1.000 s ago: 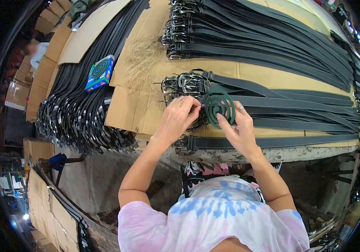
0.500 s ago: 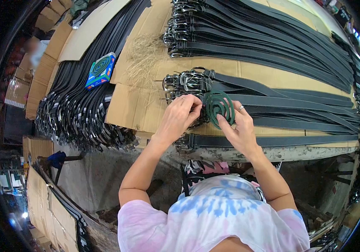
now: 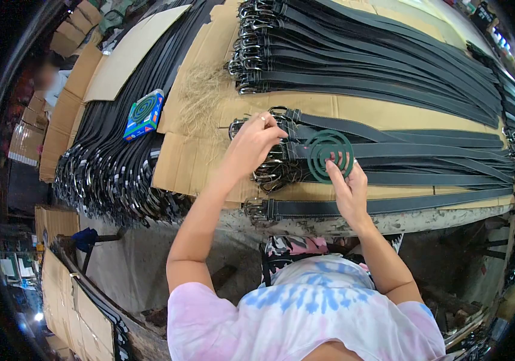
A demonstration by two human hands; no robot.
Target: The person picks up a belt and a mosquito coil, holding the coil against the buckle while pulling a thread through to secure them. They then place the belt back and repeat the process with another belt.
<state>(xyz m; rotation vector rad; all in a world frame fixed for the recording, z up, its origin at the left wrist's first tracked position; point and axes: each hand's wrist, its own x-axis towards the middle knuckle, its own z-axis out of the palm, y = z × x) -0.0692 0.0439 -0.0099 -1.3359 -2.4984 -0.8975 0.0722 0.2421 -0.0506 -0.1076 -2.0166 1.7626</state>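
Observation:
My right hand point(image 3: 349, 186) holds a green spiral coil point(image 3: 328, 150) flat above the black belts point(image 3: 414, 149), with the thumb on its face and the other fingers behind it. To the left of the coil, my left hand point(image 3: 256, 143) is over the belt buckles point(image 3: 277, 169), its thumb and fingertips pinched together. Whatever lies between those fingertips is too small to make out. A single belt point(image 3: 354, 206) runs along the front edge of the cardboard, below the other belts.
A blue box point(image 3: 144, 114) with a coil picture rests on a pile of belts at the left. Dry fibres point(image 3: 202, 96) lie on the cardboard point(image 3: 188, 161). More belts point(image 3: 366, 54) are laid out at the back. A blurred person point(image 3: 50, 81) is at the far left.
My left hand has moved up and slightly left, away from the coil. My right hand has shifted a little right, and the coil now faces the camera more fully.

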